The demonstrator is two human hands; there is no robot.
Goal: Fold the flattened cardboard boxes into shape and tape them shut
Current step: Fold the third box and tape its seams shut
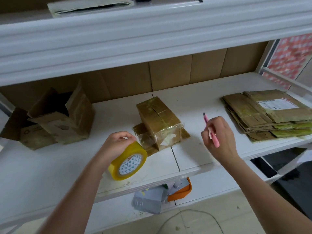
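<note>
Between tape-gripping left hand (116,142) and cutter-holding right hand (219,137) sits taped box (160,122).

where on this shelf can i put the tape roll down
Bare shelf lies in front of the open boxes, left of the tape roll in your left hand. Another bare strip lies between the taped box and the flattened stack. The right end is crowded.

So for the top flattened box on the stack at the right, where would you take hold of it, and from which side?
Take the top flattened box by its near edge, coming from the front of the shelf. It lies flat on the stack, so only its edges offer a pinch. The right hand is nearest but holds a pink cutter; the left hand grips the tape roll.
</note>
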